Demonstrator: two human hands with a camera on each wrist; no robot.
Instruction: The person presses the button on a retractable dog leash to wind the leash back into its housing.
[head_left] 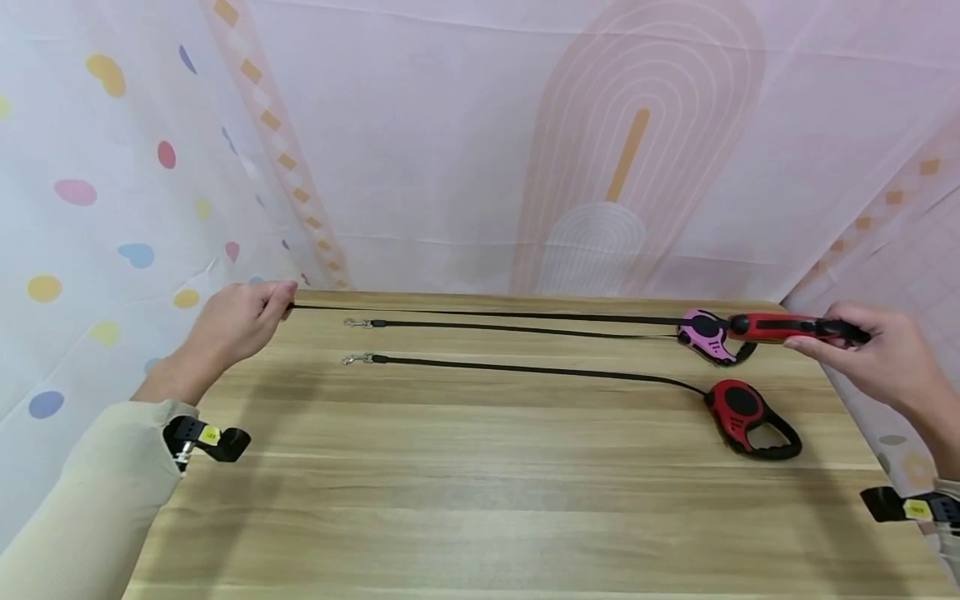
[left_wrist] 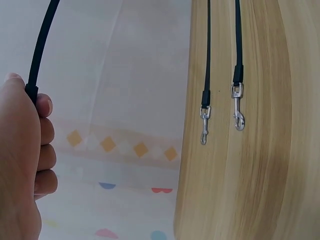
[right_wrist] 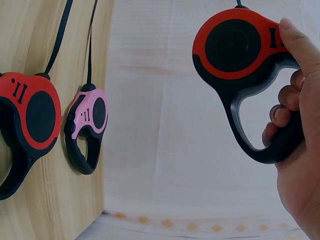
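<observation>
My right hand (head_left: 862,346) grips the black handle of a red retractable leash (head_left: 780,327) (right_wrist: 240,55), held in the air past the table's right far corner. Its black cord (head_left: 480,313) runs taut across to my left hand (head_left: 240,321) (left_wrist: 25,150), which pinches the cord's end (left_wrist: 37,60) off the table's left far corner. A pink leash (head_left: 705,335) (right_wrist: 87,120) and a second red leash (head_left: 746,412) (right_wrist: 30,115) lie on the wooden table (head_left: 480,500), each with its cord pulled out leftward to a metal clip (head_left: 356,323) (left_wrist: 205,125) (left_wrist: 239,107).
Patterned fabric walls (head_left: 480,150) close in the table on the left, back and right. The wrist cameras' black mounts (head_left: 206,437) sit on both sleeves. The near half of the tabletop carries nothing but wood grain.
</observation>
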